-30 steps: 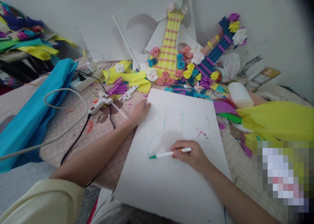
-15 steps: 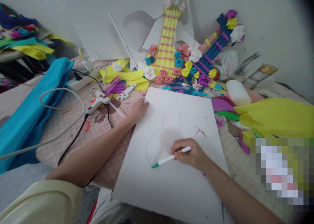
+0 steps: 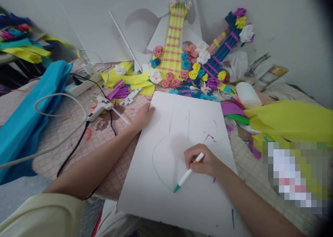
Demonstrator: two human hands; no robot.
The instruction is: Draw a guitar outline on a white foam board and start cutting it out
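In my right hand (image 3: pixel 201 159) is a white marker (image 3: pixel 187 174) with a green tip, which touches a large white board (image 3: pixel 145 195) tilted in front of me. A green outline on the board has two straight lines at the top and a curve swelling on the left, ending at the marker tip. My left hand (image 3: pixel 144 117) grips the board's upper left edge, thumb on top and fingers hidden beneath. Small purple marks show on the board's right part.
A glue gun (image 3: pixel 100 108) with its cord lies left of the board, near a power strip (image 3: pixel 83 86). Behind stand a yellow paper guitar (image 3: pixel 173 53) and a blue one (image 3: pixel 221 58) with paper flowers. Yellow crepe paper (image 3: pixel 291 121) lies right, blue crepe paper (image 3: pixel 33 115) left.
The marker tip has moved down and to the right, lengthening the green curve. My left hand keeps its hold on the board edge. The whole view has shifted slightly.
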